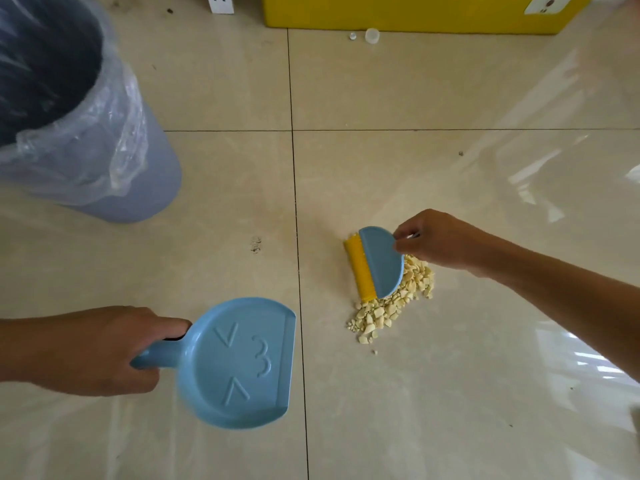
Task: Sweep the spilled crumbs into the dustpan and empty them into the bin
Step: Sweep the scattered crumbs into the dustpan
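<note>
one tiled floor carries everything. one grey-blue bin, lined with one clear bag, stands well up and left of the one crumb pile. one yellow box sits far above the pile at the top edge. two hands show. the left hand reaches in from the left, its grip clamped round the handle of the one blue dustpan, which lies left of and a little below the pile, well apart from it, open lip turned toward it; whether the pan touches the floor cannot be told. the right hand comes in from the right, wrist above the pile, fingertips pinched on the curved edge of the one small brush. the brush, blue with yellow bristles, rests against the pile's upper left side. one clear cap lies far above the pile, just beside the box.
</note>
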A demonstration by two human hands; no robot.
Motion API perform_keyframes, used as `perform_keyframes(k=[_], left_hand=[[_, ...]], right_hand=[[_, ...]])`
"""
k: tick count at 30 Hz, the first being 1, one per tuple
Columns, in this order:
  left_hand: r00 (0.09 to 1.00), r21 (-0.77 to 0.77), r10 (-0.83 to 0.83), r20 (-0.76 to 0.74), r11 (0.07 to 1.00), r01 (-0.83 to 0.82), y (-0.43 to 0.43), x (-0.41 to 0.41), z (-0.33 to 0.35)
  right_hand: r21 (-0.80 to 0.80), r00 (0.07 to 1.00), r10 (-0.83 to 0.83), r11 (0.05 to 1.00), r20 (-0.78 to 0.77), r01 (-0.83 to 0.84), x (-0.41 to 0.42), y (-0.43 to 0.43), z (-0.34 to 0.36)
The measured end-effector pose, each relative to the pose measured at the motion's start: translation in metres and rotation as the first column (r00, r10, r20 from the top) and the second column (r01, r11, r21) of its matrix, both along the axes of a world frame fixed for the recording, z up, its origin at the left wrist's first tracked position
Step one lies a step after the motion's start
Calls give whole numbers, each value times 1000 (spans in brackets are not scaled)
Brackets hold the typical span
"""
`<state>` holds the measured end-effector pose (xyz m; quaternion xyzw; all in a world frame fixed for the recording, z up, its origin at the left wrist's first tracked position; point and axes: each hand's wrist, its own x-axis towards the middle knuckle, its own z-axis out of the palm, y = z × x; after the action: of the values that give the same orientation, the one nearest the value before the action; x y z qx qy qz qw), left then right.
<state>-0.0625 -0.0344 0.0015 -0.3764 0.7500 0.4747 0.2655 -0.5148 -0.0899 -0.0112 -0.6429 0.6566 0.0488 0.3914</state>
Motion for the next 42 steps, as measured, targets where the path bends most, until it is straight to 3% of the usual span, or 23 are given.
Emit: perform_keyframes(k=[2,4,7,10,15,19,25,29,31,34,37,42], left_hand=[[1000,14,23,-12,1000,-23,-2,-3,1],[998,61,55,-40,997,-52,-4,-5,1],[994,104,78,-71,992,-71,-7,-10,2],[995,115,60,-77,992,-51,-5,-18,3],[1000,77,-23,-3,997,23,0,-23,2],[996,65,-77,40,995,74,1,-29,3],[998,-12,63,21,998,-62,2,-52,2],[976,-210,210,55,958,-195,10,-76,-13],[973,-281,208,100,944,-173,12,-91,-20],[978,-358,145,147,930,-85,5,-108,-29],[980,-362,118,157,931,-54,-8,-127,-31],[978,-231,30,207,973,19,-33,-153,-29]], right_hand=[[12,993,25,1000,117,-26,10,19,10],[46,958,221,971,184,-233,25,49,12],[87,872,472,871,127,-484,38,87,2],[63,859,510,857,44,-512,24,79,-6],[-119,841,506,839,-190,-532,-1,38,3],[-148,829,457,841,-323,-521,-2,23,23],[-166,839,465,838,-283,-521,12,54,61],[-266,908,184,917,-377,-296,-20,55,73],[-274,857,56,935,-512,-225,-40,52,72],[-174,763,19,970,-646,-171,-54,47,60],[-67,781,99,982,-617,-177,-49,44,46],[-70,834,165,969,-527,-236,-39,34,23]])
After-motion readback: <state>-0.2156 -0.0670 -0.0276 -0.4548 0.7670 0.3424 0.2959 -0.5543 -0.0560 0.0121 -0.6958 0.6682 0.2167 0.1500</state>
